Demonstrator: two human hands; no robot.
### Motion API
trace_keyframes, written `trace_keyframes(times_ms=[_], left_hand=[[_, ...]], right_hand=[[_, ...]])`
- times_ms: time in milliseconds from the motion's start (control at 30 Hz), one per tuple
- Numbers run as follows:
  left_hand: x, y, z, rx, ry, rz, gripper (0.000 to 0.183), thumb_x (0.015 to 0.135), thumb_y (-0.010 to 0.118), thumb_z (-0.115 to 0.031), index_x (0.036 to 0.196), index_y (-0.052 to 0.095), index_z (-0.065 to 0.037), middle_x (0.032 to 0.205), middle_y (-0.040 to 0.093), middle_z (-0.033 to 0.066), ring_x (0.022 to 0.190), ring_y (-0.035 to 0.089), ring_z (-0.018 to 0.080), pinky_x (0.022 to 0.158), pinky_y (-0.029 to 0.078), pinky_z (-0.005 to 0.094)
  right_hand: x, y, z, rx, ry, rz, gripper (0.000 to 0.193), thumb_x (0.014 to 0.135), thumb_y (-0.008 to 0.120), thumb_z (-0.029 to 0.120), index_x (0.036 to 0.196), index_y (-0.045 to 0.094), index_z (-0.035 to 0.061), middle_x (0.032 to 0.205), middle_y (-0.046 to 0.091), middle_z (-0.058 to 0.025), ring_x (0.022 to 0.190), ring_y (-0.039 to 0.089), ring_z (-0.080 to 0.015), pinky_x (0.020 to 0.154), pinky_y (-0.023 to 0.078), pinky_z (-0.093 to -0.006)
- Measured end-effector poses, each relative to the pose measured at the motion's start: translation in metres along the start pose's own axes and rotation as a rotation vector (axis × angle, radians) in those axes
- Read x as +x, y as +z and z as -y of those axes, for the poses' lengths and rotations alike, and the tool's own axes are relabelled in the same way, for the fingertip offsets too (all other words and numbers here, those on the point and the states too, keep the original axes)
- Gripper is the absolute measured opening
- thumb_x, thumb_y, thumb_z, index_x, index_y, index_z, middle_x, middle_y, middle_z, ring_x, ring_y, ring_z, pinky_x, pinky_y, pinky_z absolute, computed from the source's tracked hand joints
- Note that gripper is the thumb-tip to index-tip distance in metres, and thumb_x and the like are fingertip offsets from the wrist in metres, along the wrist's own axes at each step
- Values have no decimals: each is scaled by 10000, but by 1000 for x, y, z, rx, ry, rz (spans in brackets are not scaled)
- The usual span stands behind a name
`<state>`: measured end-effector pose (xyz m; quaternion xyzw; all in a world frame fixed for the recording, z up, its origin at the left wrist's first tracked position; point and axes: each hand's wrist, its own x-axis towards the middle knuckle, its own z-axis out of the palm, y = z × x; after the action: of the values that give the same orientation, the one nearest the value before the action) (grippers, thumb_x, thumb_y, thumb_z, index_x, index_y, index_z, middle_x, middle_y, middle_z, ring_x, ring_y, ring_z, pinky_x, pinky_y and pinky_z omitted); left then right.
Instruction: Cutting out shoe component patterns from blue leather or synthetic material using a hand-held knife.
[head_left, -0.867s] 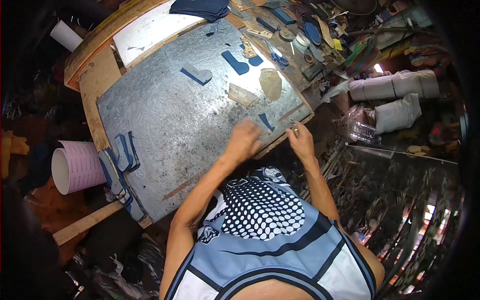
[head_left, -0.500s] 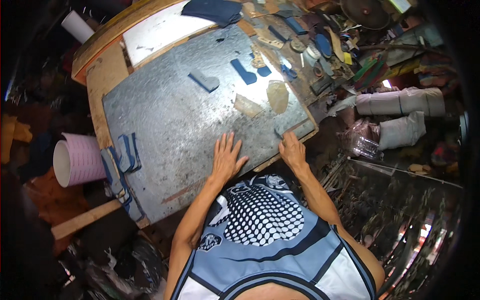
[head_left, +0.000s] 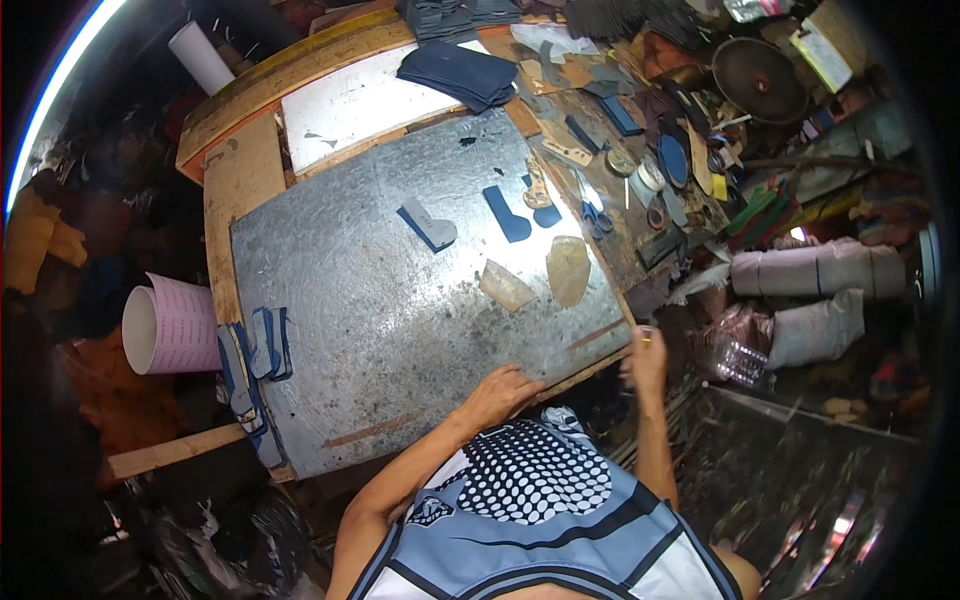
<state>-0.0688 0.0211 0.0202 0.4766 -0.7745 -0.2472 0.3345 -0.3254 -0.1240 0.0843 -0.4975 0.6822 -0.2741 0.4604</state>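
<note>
A worn grey metal sheet [head_left: 350,340] covers the worktable before me. My left hand [head_left: 505,393] rests on its near edge, fingers loosely extended, holding nothing visible. Just beyond the sheet's near right corner is my right hand [head_left: 645,360], raised and curled; its fingertips are partly blurred, and anything inside them is hidden. Farther in on the sheet lie a grey-topped boot-shaped piece [head_left: 428,226], a blue boot-shaped piece [head_left: 508,215], a tan scrap [head_left: 507,286] and a tan rounded piece [head_left: 568,272]. Blue and grey cut pieces [head_left: 268,345] lie at the left edge.
Blue-handled scissors [head_left: 597,218], tape rolls and scraps crowd the right side bench. A dark folded fabric stack [head_left: 458,75] sits on a white board [head_left: 345,105] at the back. A pink printed roll [head_left: 175,328] stands left; wrapped bundles [head_left: 818,270] lie right.
My left hand has slid to the right and nearer, onto the sheet's near edge. My right hand has left the sheet and moved right, past its corner. The view has shifted slightly.
</note>
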Motion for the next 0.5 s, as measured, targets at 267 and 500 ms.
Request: trace_keyframes(times_ms=[267,500], left_hand=[[-37,-32,-37,-14,-480,-343,176,934,610,-258,911,632,-85,625,578,137,569,555,367,556,435,468],[-119,27,-191,-119,-1382,-898,282,957,616,-323,915,677,-51,788,662,163,731,642,343,675,489,430]], right_hand=[[-21,208,52,-125,-819,972,370,966,613,195,1263,526,-7,826,562,-27,695,492,-110,599,420,-262],[-142,279,55,-291,-716,1625,456,983,594,235,1382,497,35,745,577,-29,610,563,-109,522,439,-253]])
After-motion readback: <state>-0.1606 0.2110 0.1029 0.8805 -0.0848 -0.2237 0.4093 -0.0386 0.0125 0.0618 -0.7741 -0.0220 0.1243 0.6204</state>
